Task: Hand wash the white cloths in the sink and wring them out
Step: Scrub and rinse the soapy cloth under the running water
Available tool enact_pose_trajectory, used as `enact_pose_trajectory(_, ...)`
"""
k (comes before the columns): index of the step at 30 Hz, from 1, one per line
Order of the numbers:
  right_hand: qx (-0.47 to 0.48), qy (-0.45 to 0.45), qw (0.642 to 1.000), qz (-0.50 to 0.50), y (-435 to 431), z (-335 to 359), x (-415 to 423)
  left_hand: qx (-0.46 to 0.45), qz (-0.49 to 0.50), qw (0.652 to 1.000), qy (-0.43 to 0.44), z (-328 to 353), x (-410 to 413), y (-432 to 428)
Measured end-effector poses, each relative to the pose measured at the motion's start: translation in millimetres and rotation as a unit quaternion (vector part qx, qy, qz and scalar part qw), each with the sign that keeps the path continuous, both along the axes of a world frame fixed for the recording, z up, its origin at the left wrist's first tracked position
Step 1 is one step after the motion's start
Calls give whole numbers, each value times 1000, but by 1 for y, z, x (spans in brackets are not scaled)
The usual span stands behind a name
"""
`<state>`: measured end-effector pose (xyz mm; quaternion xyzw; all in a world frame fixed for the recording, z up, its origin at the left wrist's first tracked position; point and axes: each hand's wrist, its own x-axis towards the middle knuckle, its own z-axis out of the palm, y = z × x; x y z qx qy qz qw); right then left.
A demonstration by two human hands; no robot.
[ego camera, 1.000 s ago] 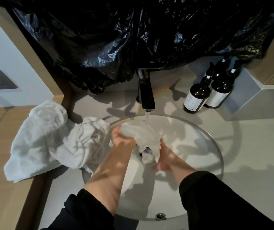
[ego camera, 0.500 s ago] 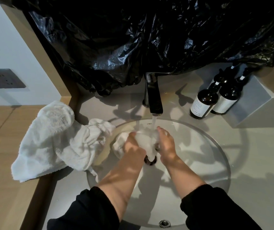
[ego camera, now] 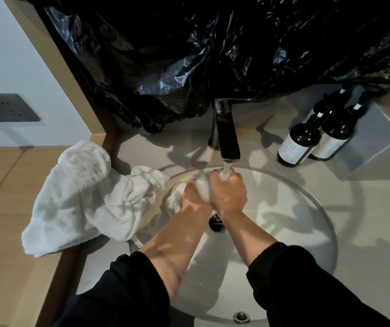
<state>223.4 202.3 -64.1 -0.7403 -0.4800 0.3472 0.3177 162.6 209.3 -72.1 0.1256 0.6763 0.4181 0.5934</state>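
Observation:
A small wet white cloth (ego camera: 202, 188) is bunched between both hands over the round sink (ego camera: 307, 208), under the running black faucet (ego camera: 228, 140). My left hand (ego camera: 194, 197) grips its left part, and a loose end of it hangs out to the left. My right hand (ego camera: 229, 192) is curled round its right side, with the water stream falling on the knuckles. Most of the cloth is hidden by the hands. A pile of white towels (ego camera: 83, 197) lies on the counter at the sink's left rim.
Two dark pump bottles (ego camera: 300, 143) stand at the back right beside a grey box (ego camera: 375, 142). A black plastic sheet (ego camera: 213, 55) hangs over the wall behind the faucet. The drain (ego camera: 216, 223) sits just below the hands. A wooden ledge (ego camera: 0, 232) runs along the left.
Both hands rose from low in the basin and closed together on the cloth directly under the water stream. The right hand moved from below the cloth to grip its side.

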Motion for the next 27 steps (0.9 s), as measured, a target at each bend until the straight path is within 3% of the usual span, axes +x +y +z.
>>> enact_pose_trajectory(1,2,-17,1000,-1,2,1,5,20,51,990,-129,7,-1,-6)
enact_pose_trajectory(3,2,-14,999,-34,6,0,20,-2,66,978,-196,4,8,-10)
enact_pose_trajectory(5,2,1,998,-63,9,-7,35,4,45,987,-156,8,18,-15)
enact_pose_trajectory(9,18,75,994,-79,8,-12,60,-6,58,980,-188,19,33,-19)
enact_pose_trajectory(11,18,83,996,-18,9,-9,73,-16,40,980,-195,18,33,-19)
enact_pose_trajectory(13,-46,82,992,80,10,1,90,1,7,980,-200,14,27,-20)
enact_pose_trajectory(16,-190,175,934,247,10,15,127,13,-57,975,-213,19,14,-30)
enact_pose_trajectory(18,-262,193,899,293,10,18,150,38,-77,968,-234,20,2,-38)
enact_pose_trajectory(22,-360,291,858,221,20,4,158,100,-94,929,-343,24,-12,-50)
enact_pose_trajectory(25,-349,413,831,128,19,-12,131,125,-230,890,-372,33,-16,-53)
enact_pose_trajectory(27,-341,512,786,68,12,-15,105,154,-290,871,-365,40,-18,-56)
